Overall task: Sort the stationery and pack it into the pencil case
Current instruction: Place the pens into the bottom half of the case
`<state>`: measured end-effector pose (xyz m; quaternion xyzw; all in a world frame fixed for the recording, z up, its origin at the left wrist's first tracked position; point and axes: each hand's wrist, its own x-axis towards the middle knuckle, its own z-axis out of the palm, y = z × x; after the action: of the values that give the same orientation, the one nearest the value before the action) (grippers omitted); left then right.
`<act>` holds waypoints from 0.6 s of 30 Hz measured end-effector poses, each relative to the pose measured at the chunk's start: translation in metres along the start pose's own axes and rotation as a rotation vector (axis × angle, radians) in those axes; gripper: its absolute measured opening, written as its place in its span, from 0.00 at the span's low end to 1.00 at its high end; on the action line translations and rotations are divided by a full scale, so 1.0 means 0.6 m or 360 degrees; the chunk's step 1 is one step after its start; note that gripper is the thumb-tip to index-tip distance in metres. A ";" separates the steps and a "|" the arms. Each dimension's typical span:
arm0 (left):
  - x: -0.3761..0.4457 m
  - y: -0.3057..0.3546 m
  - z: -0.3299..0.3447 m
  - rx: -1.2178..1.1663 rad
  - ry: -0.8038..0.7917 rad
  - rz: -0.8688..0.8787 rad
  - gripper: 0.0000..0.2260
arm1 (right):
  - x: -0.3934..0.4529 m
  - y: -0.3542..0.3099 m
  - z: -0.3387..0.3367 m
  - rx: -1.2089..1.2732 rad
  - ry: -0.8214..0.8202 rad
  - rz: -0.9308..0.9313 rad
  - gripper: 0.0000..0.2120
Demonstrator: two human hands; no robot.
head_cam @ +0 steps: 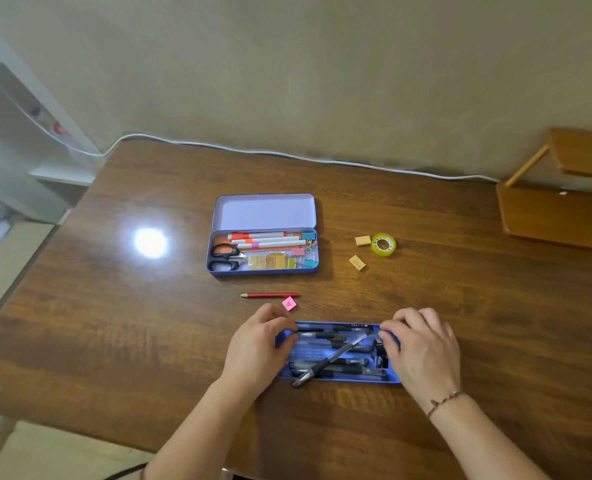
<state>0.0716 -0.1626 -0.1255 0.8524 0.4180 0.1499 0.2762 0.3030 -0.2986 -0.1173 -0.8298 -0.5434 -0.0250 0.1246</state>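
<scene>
My left hand (258, 344) and right hand (421, 344) grip blue tray (339, 378) ends; I lift level, watching loose black pen (329, 362) lying across.

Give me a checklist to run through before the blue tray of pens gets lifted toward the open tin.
1. Left hand grips the blue tray's left end: ok.
2. Right hand grips the right end: ok.
3. Pens lie flat inside: not ok, one black pen lies diagonally, its tip over the near rim.
4. Path clear: not ok, red pencil and pink eraser lie between.
5. Purple tin open: ok.
6. Room in the tin for the tray: cannot tell.
</scene>
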 end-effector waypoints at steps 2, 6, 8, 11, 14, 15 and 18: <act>0.001 -0.001 0.001 0.0051 -0.0006 0.0007 0.06 | -0.001 -0.001 -0.004 -0.0046 0.0014 0.0036 0.05; 0.001 -0.002 0.001 0.0107 -0.0036 -0.0005 0.07 | -0.008 -0.001 0.001 -0.0133 -0.0030 0.0055 0.08; 0.003 0.000 0.001 0.0123 -0.0074 -0.0022 0.07 | -0.012 -0.002 0.006 -0.0135 -0.0049 0.0032 0.07; 0.007 0.003 -0.003 0.0133 -0.0127 -0.0050 0.07 | -0.015 -0.010 0.010 -0.0135 -0.0056 0.0012 0.06; 0.009 0.003 -0.006 0.0129 -0.0160 -0.0056 0.06 | -0.017 -0.015 0.012 -0.0110 -0.0029 0.0028 0.07; 0.010 0.002 -0.006 0.0136 -0.0172 -0.0047 0.07 | -0.017 -0.015 0.012 -0.0098 -0.0032 0.0026 0.06; 0.010 -0.001 -0.005 0.0151 -0.0166 -0.0008 0.06 | -0.013 -0.015 0.013 -0.0063 -0.0053 0.0045 0.07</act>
<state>0.0738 -0.1566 -0.1233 0.8700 0.4119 0.0845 0.2574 0.2912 -0.3005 -0.1244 -0.8400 -0.5330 -0.0201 0.0992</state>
